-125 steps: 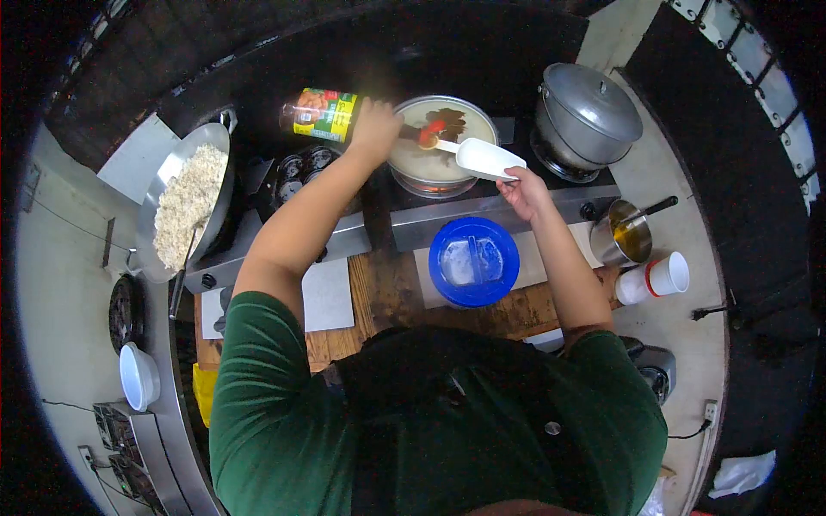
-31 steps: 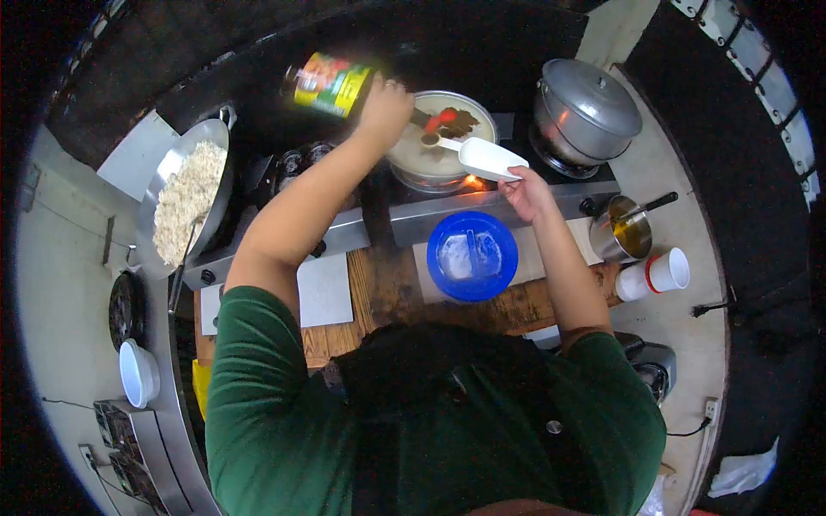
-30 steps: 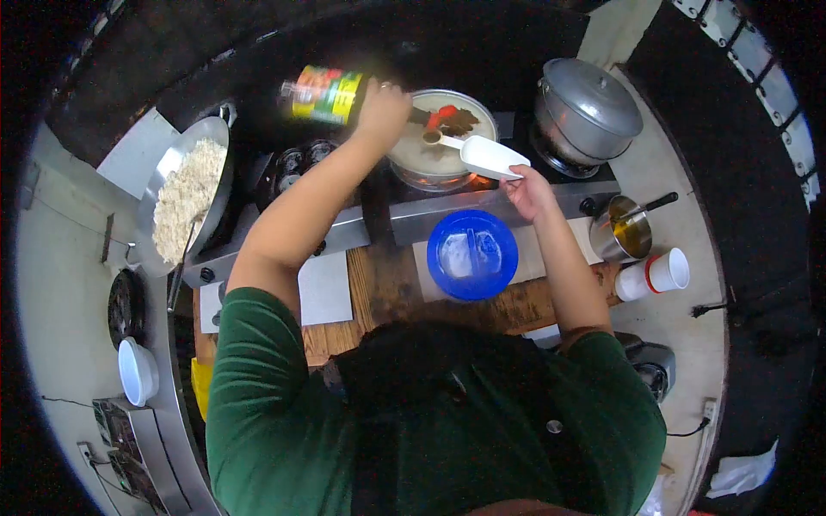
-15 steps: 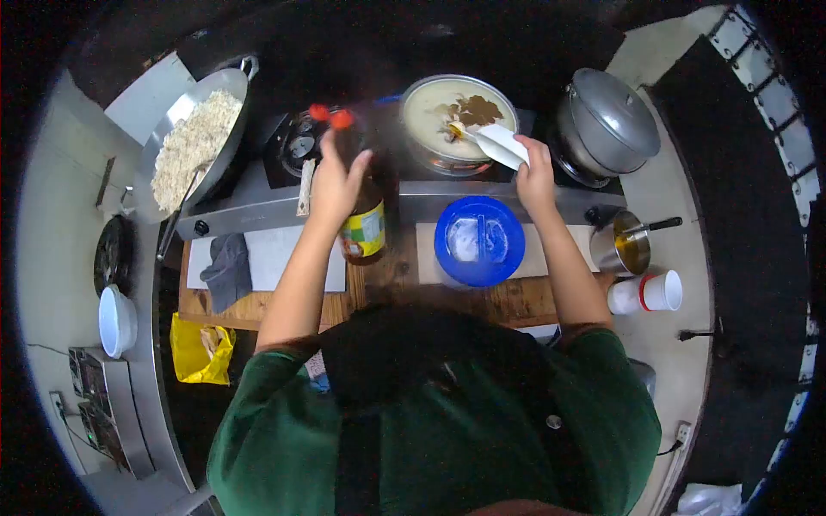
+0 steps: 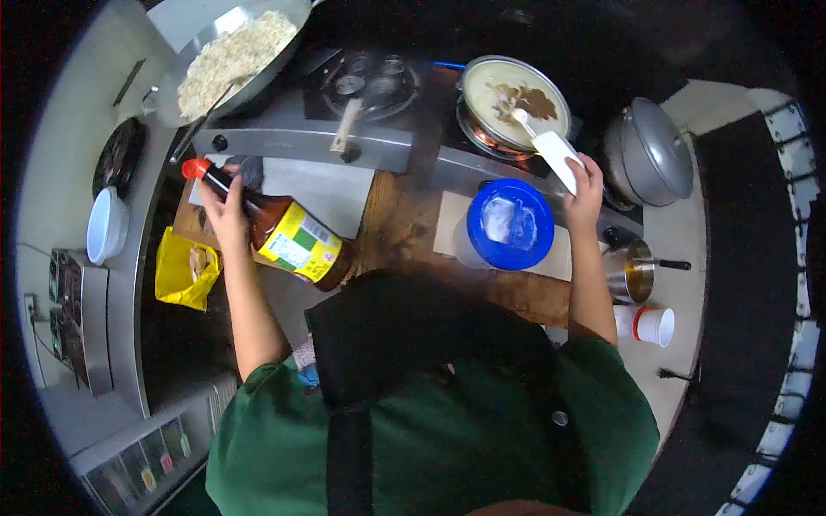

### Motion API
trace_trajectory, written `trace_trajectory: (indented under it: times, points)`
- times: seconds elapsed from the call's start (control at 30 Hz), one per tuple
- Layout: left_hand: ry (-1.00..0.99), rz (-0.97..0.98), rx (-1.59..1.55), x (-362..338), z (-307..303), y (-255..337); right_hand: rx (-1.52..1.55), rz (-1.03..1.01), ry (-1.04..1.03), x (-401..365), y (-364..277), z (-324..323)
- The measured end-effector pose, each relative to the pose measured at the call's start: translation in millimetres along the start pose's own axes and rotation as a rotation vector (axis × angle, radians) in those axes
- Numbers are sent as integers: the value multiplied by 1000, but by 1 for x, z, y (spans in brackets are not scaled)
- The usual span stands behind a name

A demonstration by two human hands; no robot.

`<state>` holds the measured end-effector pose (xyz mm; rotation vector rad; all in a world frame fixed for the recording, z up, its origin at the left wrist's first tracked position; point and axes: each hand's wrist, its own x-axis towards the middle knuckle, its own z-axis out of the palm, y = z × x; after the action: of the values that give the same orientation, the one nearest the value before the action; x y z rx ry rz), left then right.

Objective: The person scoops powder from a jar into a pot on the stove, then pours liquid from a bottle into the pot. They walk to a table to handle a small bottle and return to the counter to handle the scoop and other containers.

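Observation:
My left hand (image 5: 225, 211) is wrapped round the neck of a large dark bottle (image 5: 301, 245) with a red cap and a yellow and green label, tilted over the left side of the counter. In my right hand (image 5: 584, 185) is a white spatula (image 5: 555, 155), its tip over a steel pot (image 5: 564, 95) on the stove. Pale liquid with a brown patch fills that pot. Between my arms stands a tub with a blue lid (image 5: 525, 225) that has white powder on it.
A wok (image 5: 303, 15) of pale shredded food is at the upper left. The left burner (image 5: 379, 82) has a wooden-looking stick beside it. A lidded grey pot (image 5: 658, 155), a small saucepan (image 5: 641, 271) and white cups (image 5: 657, 327) stand right. A yellow bag (image 5: 178, 279) lies left.
My left hand has carried the bottle left and towards me, tilting it. The view has turned, shifting the stove. My right hand still holds the spatula at the pot.

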<state>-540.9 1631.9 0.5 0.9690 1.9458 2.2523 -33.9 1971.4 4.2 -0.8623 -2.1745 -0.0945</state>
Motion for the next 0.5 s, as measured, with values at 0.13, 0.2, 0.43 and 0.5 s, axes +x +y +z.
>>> trace_trajectory:
  times: [0.13, 0.2, 0.43, 0.5]
  points:
    - [84, -96, 171, 0, -85, -35, 355, 190, -11, -5, 19, 15]
    - [235, -276, 201, -5, -138, -60, 53, 43, -35, 15, -31, -2]
    - [535, -457, 114, -60, -243, -133, -13, -57, 29, 17, -55, 11]
    - [671, -551, 178, -76, -252, -126, -60, 57, 11, 19, -67, 12]
